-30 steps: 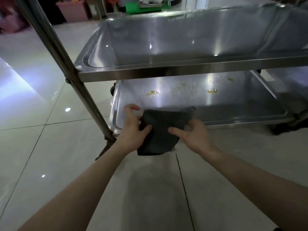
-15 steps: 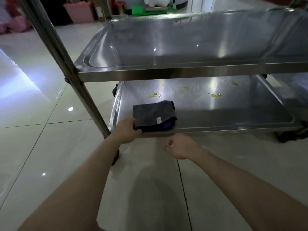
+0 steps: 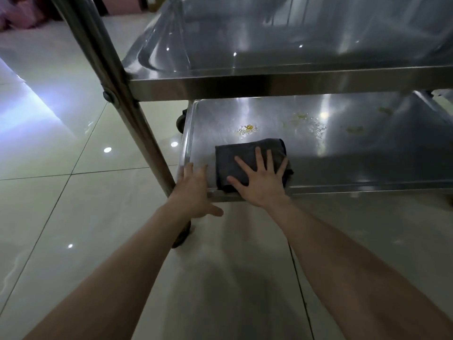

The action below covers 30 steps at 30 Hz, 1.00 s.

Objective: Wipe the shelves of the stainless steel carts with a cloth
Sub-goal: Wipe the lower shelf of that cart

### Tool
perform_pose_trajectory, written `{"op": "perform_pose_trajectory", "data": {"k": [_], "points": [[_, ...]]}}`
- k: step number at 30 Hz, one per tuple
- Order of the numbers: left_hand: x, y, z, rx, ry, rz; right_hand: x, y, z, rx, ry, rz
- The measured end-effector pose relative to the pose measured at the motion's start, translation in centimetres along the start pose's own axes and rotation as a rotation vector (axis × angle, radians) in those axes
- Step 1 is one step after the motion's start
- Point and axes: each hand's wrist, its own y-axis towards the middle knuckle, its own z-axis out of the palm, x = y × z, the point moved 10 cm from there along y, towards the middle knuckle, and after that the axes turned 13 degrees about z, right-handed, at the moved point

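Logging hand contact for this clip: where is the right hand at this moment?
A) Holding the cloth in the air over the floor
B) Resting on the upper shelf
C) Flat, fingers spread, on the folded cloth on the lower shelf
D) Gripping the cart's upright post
C: the right hand lies flat with spread fingers on the dark cloth, which sits on the lower shelf near its front edge.

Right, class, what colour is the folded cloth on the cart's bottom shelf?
The cloth is plain dark grey, clearest in the head view.
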Motion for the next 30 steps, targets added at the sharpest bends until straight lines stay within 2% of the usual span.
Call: {"op": "perform_pose_trajectory", "data": {"k": [3,7,12,16,19,26,30], "points": [[1.0,2.7,0.6,0.093,0.108,-0.098,-0.4,-0.3,1.2,-0.04,0.008,0.019],[2.6,3.5,1.2,0.215,0.037,-0.293,-1.1,-1.8,1.0,-0.09,0.031,-0.006],[2.4,1.5,1.6,0.194,0.04,-0.276,-1.7,-5.2,0.6,-0.051,0.027,-0.016],[2.3,-0.9,2.7,0.209,0.024,-0.285,-1.5,-7.6,-0.6,-0.114,-0.021,-0.062],[1.9,-2.1,3.1,0.181,0.036,-0.259,-1.1,-7.8,0.8,-0.057,0.014,-0.067],[1.7,-2.5,3.0,0.121,0.011,-0.227,2.6,3.8,0.7,0.131,-0.016,-0.072],[1.4,-2.5,2.0,0.034,-0.036,-0.246,3.4,3.5,1.0,0.107,-0.032,-0.05]]}}
